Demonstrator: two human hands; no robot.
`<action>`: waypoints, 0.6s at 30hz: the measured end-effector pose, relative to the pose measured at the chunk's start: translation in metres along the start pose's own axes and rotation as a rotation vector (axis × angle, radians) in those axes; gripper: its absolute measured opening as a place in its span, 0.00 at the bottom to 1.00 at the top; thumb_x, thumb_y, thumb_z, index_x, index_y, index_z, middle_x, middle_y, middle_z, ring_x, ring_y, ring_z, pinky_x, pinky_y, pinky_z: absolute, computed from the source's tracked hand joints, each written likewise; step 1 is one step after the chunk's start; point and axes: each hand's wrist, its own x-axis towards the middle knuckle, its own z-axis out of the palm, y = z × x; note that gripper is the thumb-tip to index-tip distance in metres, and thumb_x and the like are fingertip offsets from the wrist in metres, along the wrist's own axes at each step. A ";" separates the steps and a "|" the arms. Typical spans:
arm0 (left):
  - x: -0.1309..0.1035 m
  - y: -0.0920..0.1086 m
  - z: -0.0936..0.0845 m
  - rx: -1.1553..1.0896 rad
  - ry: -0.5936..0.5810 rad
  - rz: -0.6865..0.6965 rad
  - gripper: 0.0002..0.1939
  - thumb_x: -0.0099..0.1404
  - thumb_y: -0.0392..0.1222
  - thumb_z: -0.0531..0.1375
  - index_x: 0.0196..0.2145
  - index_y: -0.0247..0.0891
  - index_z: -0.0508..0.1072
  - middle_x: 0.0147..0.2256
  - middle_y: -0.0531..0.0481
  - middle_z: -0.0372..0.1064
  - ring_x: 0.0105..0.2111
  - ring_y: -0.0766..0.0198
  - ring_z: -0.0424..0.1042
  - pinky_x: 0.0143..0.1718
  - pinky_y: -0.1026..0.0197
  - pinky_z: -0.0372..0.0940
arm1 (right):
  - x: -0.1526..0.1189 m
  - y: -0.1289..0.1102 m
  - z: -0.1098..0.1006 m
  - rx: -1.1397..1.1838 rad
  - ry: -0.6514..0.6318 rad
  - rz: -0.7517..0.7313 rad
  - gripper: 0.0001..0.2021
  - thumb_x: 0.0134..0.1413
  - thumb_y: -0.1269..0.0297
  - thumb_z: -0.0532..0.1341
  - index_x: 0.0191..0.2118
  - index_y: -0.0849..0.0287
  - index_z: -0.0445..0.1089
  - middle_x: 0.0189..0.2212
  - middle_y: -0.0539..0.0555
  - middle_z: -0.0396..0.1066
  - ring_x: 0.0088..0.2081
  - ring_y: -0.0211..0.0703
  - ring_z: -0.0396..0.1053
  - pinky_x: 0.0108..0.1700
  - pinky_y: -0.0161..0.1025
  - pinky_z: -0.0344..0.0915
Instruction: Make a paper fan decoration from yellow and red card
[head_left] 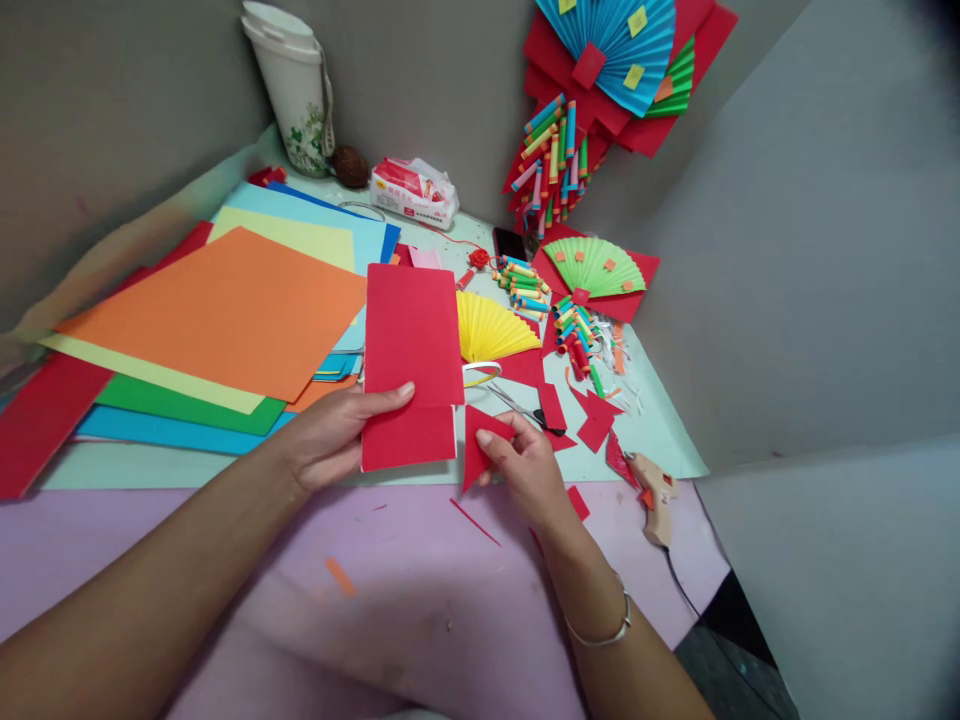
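My left hand (341, 435) grips a red rectangular piece of card (412, 335) by its lower left edge, thumb on top. A crease or cut line crosses the card below its middle. Close to its lower right corner, my right hand (521, 455) pinches a small red triangular paper piece (476, 440) between thumb and fingers. Just beyond the right hand lie scissors (536, 412), partly covered by red scraps (553, 405). A yellow pleated paper fan (495, 330) rests behind the card, partly hidden by it.
Coloured paper sheets (225, 310) are stacked at left. A glue gun (656, 500) with a cord lies right. Behind stand a white cup (292, 90) and a tissue pack (415, 192). A green fan (596, 265) and paper rolls (521, 285) lie right; a blue fan decoration (622, 50) hangs above.
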 end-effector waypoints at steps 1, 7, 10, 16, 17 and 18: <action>0.000 0.000 0.000 0.004 0.010 0.002 0.25 0.65 0.39 0.62 0.58 0.33 0.66 0.45 0.40 0.79 0.44 0.53 0.79 0.50 0.51 0.72 | 0.001 0.000 -0.002 0.012 0.010 -0.010 0.13 0.51 0.54 0.67 0.33 0.56 0.65 0.22 0.45 0.73 0.18 0.35 0.69 0.22 0.31 0.62; -0.007 0.001 0.003 0.021 0.087 0.015 0.25 0.62 0.37 0.65 0.57 0.36 0.68 0.45 0.40 0.79 0.43 0.53 0.79 0.48 0.53 0.74 | 0.006 0.003 -0.011 0.077 0.053 -0.053 0.13 0.50 0.54 0.67 0.37 0.54 0.68 0.26 0.44 0.72 0.18 0.34 0.68 0.23 0.32 0.64; -0.019 0.000 0.004 0.051 0.136 0.004 0.26 0.61 0.39 0.66 0.56 0.36 0.69 0.43 0.42 0.80 0.39 0.55 0.80 0.43 0.58 0.75 | 0.006 0.003 -0.011 0.096 0.030 -0.031 0.13 0.50 0.54 0.67 0.38 0.54 0.69 0.27 0.45 0.72 0.18 0.34 0.68 0.24 0.33 0.65; -0.038 -0.005 -0.004 0.155 0.288 0.031 0.28 0.55 0.39 0.70 0.54 0.39 0.71 0.36 0.46 0.82 0.29 0.56 0.81 0.31 0.59 0.76 | 0.002 0.000 -0.010 0.132 -0.036 -0.036 0.11 0.51 0.56 0.65 0.39 0.54 0.69 0.26 0.45 0.73 0.19 0.35 0.69 0.25 0.32 0.66; -0.040 -0.006 -0.006 0.174 0.317 0.047 0.29 0.55 0.39 0.70 0.54 0.39 0.70 0.35 0.46 0.82 0.27 0.56 0.80 0.30 0.60 0.76 | 0.002 0.000 -0.009 0.121 -0.042 -0.033 0.11 0.51 0.57 0.65 0.39 0.54 0.69 0.26 0.46 0.73 0.19 0.35 0.69 0.25 0.32 0.66; -0.041 -0.009 -0.008 0.197 0.344 0.060 0.30 0.54 0.40 0.71 0.54 0.39 0.70 0.35 0.46 0.82 0.26 0.56 0.80 0.30 0.60 0.76 | 0.001 -0.001 -0.009 0.112 -0.050 -0.029 0.11 0.50 0.58 0.65 0.39 0.54 0.69 0.26 0.46 0.73 0.20 0.35 0.70 0.25 0.32 0.66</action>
